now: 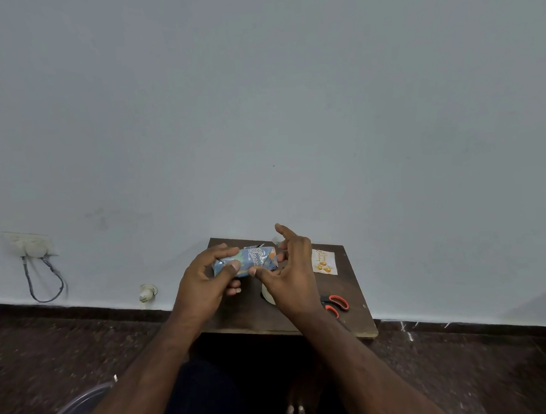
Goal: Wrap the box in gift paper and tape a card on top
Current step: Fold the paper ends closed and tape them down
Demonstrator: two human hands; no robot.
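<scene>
A small box (249, 261) wrapped in blue patterned gift paper is held above the dark wooden table (354, 310). My left hand (206, 281) grips its left end, thumb on the near face and fingers over the top. My right hand (291, 269) is at its right end: the thumb presses the near face, fingers reach round the end, and the index finger sticks up. A bit of clear tape (276, 240) seems to hang from my right fingers. The white greeting card (324, 262) with gold print lies flat on the table to the right.
A roll of tape (267, 295) lies on the table, partly hidden under my right hand. Orange-handled scissors (336, 303) lie near the table's right front. A wall socket with a cable (33, 250) is far left. A clear plastic rim (70, 411) shows bottom left.
</scene>
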